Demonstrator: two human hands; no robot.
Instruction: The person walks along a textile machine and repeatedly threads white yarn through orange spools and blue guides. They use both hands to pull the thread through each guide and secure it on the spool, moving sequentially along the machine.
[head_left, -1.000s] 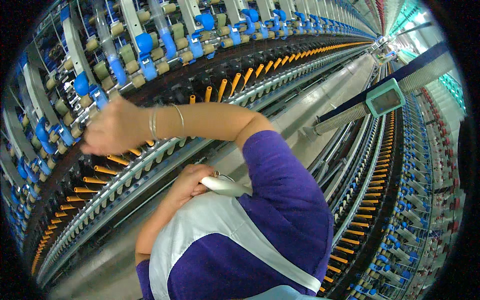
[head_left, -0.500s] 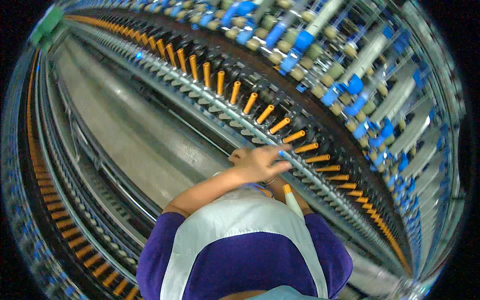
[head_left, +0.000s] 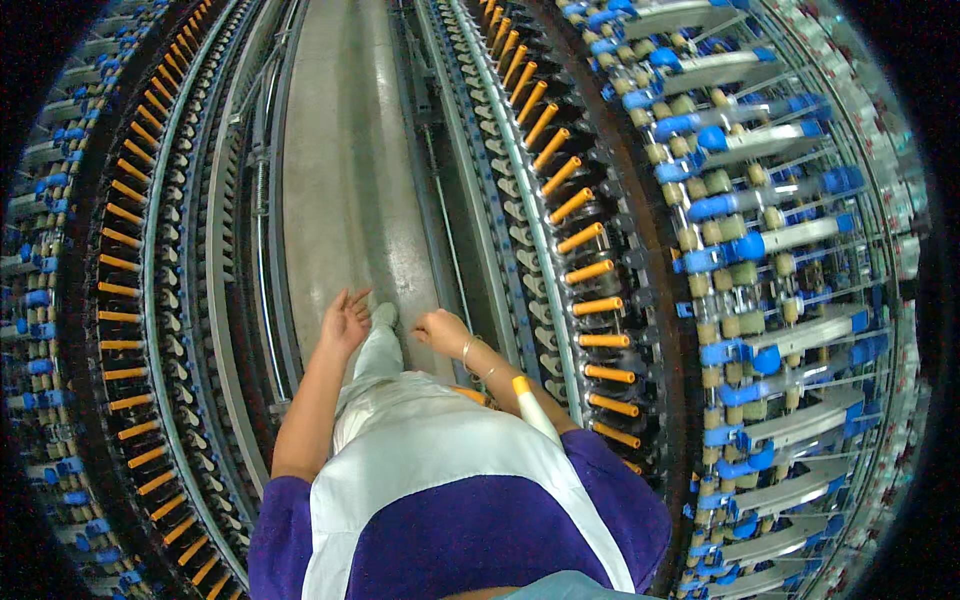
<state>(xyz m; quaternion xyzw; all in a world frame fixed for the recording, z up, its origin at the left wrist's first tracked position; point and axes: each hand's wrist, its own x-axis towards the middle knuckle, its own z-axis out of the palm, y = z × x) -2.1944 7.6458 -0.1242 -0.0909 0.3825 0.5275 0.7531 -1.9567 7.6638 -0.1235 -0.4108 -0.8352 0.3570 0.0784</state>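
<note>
Open floor (head_left: 340, 150) runs between grey rails (head_left: 219, 240). The left hand (head_left: 347, 320) spreads its grip wide; the right hand (head_left: 440, 330) curls narrow, contents unclear. A white, orange-tipped bobbin (head_left: 537, 410) slants beside the right forearm (head_left: 492, 375).

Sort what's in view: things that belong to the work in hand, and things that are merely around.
Likely part of the work:
left hand, open
right hand, fingers curled
white, orange-tipped cone beside the apron
right row of orange tubes

Merely around:
left row of orange tubes
grey floor
blue machine parts, far right
</note>
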